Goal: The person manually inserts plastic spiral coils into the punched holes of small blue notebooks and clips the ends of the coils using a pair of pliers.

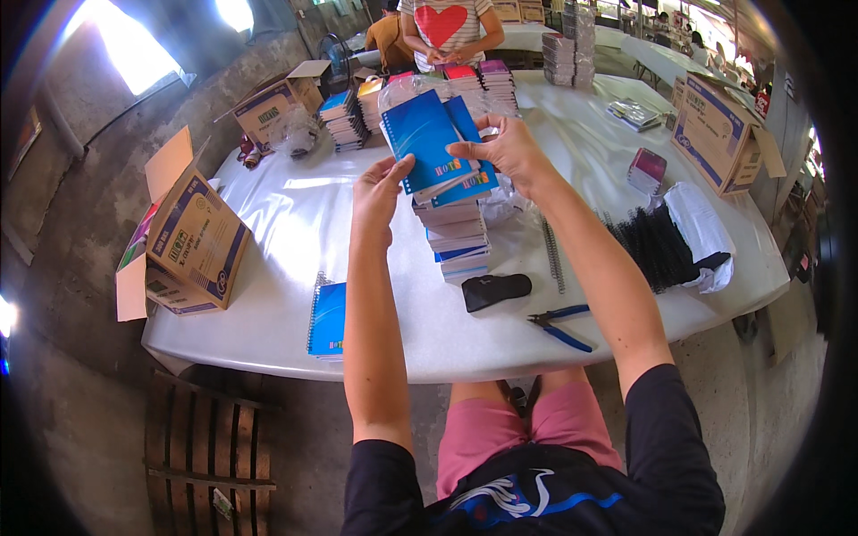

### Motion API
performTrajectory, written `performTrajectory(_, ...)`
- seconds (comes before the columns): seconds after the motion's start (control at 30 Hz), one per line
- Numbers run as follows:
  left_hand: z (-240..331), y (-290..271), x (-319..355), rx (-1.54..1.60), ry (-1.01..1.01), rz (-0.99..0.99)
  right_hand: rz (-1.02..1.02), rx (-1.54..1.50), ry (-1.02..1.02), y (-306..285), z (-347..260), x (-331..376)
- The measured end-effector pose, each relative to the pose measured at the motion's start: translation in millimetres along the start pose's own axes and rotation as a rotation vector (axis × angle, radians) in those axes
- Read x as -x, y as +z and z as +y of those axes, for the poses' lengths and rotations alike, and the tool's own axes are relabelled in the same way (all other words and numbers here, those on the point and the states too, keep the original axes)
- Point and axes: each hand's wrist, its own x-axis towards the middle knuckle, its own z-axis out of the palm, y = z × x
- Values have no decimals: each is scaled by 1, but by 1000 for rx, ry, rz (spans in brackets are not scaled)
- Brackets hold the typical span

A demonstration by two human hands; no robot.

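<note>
Both hands are raised over a tall stack of notebooks point(460, 246) near the middle of the table. A blue notebook point(420, 134) with punched holes along its left edge is tilted up between them. My left hand point(380, 192) pinches its lower left edge, thumb in front. My right hand point(509, 152) is closed at its right edge, thumb on the cover and fingers partly hidden behind. Another blue cover point(478, 179) shows behind it, at the top of the stack. By my left forearm lies a blue spiral notebook point(329, 317).
Close to the stack are a black pouch-like object point(496, 291), blue-handled pliers point(563, 326) and a loose wire coil point(552, 255). Black coils point(652, 250) lie at right. Cardboard boxes point(198, 241) stand on both sides. Behind are notebook stacks point(344, 121) and a person in a striped shirt point(451, 31).
</note>
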Motion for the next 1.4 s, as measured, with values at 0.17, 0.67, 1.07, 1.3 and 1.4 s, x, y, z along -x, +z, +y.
performTrajectory(0.17,0,-15,-10,440,18,138,36,510,-12,5,-2,-3)
performTrajectory(0.67,-70,-1,204,-920,516,-261,68,732,157,-69,38,126)
performTrajectory(1.07,-120,70,225,-872,402,187,25,1359,427,-99,129,95)
performTrajectory(1.3,-129,64,211,-844,613,317,6,1406,273,-140,76,112)
performTrajectory(1.4,-128,59,213,-849,596,300,-55,1075,205,-125,53,135)
